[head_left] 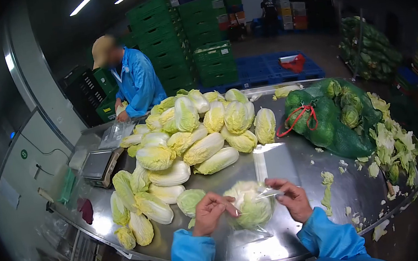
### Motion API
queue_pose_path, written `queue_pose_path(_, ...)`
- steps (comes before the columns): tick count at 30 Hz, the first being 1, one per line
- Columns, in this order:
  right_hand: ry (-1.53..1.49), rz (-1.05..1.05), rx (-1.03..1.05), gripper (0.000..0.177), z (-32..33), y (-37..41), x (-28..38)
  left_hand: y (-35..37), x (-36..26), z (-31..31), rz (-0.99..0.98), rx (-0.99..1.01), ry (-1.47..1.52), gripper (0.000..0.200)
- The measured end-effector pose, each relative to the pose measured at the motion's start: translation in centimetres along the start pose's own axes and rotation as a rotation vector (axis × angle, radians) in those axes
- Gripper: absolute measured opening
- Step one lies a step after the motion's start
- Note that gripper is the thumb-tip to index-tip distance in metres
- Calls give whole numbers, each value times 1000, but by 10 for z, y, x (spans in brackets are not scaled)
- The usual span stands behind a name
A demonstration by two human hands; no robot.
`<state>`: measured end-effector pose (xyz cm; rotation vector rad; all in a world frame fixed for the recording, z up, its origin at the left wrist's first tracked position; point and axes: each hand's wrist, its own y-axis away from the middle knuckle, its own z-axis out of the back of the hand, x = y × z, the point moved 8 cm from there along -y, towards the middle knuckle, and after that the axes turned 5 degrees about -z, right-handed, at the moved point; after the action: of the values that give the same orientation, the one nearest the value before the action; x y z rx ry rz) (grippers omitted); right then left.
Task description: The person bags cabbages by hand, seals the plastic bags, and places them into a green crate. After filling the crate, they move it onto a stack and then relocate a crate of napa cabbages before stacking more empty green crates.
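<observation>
A round pale-green cabbage [254, 212] rests on the metal table in front of me, inside a clear plastic bag [265, 193]. My left hand [212, 213] is at the bag's left side, fingers pinched on the film. On the right, my right hand [292, 201] grips the bag's upper edge between thumb and fingers. Left of my left hand sits another round cabbage [191, 202]. Beyond it, a large heap of napa cabbages [203, 149] spreads across the table.
A green mesh sack [332, 136] of cabbages, tied with red string, lies at the right, with loose trimmed leaves [392, 142] beside it. A scale [100, 167] stands at the left edge. A co-worker [137, 79] in blue works across the table. Green crates [156, 43] are stacked behind.
</observation>
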<state>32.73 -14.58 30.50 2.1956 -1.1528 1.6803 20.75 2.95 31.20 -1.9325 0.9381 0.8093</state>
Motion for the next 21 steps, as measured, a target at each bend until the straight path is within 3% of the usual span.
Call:
queue_pose_path(2,11,146,37,4,-22,-8,61,-10,-74,-65,-288,295,-224,6)
queue_pose_path(4,-67,330,192,4,-45,-13,116,-18,-119,-88,-625,337,-210,9)
queue_pose_path(6,245,247,46,7,-32,-39,123,-49,-117,-83,-523,127,-94,14)
queue_pose_path(8,235,252,90,10,-58,-47,136,-77,-116,-90,-472,65,38,18)
queue_pose_path(9,231,289,150,14,-72,-50,146,-72,-122,-91,-469,69,39,18)
queue_pose_path(11,153,419,152,11,-69,-44,178,-52,-162,-113,-765,276,-79,18)
queue_pose_path(12,70,525,157,9,-68,-34,193,-51,-169,-116,-759,275,-73,18)
queue_pose_path(15,155,596,235,9,-91,-16,215,-38,-186,-156,-836,540,-321,16)
queue_pose_path(16,247,677,311,10,-100,-11,223,-40,-188,-157,-846,552,-323,16)
queue_pose_path(18,114,641,204,5,-95,-20,223,-49,-182,-132,-703,268,-217,17)
queue_pose_path(20,401,535,209,5,-101,-17,214,-39,-184,-139,-720,304,-208,16)
queue_pose_path(21,171,603,163,5,-98,-7,220,-29,-189,-144,-778,383,-186,16)
